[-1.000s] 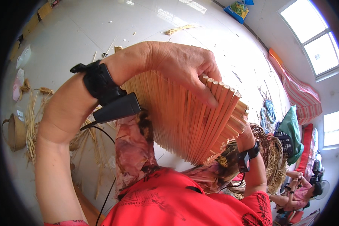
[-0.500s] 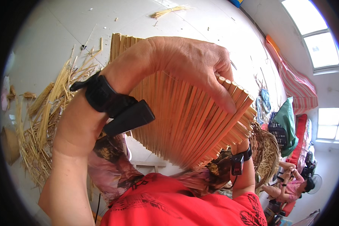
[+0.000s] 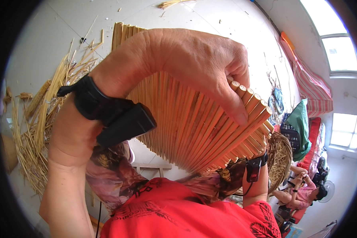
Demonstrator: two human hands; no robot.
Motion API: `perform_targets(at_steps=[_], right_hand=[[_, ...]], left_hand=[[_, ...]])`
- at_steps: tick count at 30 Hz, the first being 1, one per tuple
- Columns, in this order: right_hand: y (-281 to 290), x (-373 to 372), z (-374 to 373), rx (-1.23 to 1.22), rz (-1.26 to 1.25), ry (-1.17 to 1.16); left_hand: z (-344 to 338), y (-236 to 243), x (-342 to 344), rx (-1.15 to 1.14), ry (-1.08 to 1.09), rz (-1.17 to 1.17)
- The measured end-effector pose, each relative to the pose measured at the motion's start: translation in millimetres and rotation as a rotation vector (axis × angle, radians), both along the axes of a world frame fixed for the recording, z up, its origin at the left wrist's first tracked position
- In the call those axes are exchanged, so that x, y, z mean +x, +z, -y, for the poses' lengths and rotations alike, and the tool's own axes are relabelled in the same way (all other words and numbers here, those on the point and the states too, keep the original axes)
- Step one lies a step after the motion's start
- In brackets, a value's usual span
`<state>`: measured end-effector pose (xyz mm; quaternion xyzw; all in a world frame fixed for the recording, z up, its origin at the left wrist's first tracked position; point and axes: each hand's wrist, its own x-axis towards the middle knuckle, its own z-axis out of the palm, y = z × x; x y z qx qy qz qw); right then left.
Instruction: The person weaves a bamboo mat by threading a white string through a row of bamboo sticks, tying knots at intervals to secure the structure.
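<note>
My left hand (image 3: 198,67) grips a fan of bamboo sticks (image 3: 178,127) held side by side, with thumb over the cut round ends at the upper right and fingers curled round behind. A black strap with a black box (image 3: 125,125) sits on that wrist. My right forearm (image 3: 254,190), also with a black device on its wrist, rises to the fan's right edge; that hand is hidden behind the sticks. The fan hangs above my lap, over patterned trousers (image 3: 111,174) and a red shirt (image 3: 166,214).
Loose straw (image 3: 39,139) lies left on the tiled floor (image 3: 47,47), another small bundle (image 3: 170,4) at the top. To the right are a coiled wicker piece (image 3: 279,166), green cloth (image 3: 299,131), striped fabric (image 3: 309,87) along the wall, and a seated person in pink (image 3: 303,196).
The fan and my left hand have shifted rightward in the view, the thumb lower, and the fan's far end shows higher. More loose straw has come into sight on the left.
</note>
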<state>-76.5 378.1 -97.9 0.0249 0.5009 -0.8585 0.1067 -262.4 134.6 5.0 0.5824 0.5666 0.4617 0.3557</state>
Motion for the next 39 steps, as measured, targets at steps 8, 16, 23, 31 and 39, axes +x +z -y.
perform_targets(at_steps=[8, 16, 23, 31, 39], right_hand=[[5, -2, 6, 0.01, -0.012, 0.022], [13, -10, 19, -0.003, -0.048, 0.076], [8, -8, 14, 0.016, -0.037, 0.045], [17, -8, 18, 0.032, -0.052, 0.052], [16, -13, 26, 0.016, -0.075, 0.096]], left_hand=[[6, 0, 1, -0.006, -0.028, 0.09], [21, 15, 8, -0.032, 0.035, 0.02], [5, -2, 0, -0.005, -0.03, 0.076], [2, 2, 3, 0.022, -0.05, 0.032], [7, 2, 2, 0.024, -0.007, -0.001]])
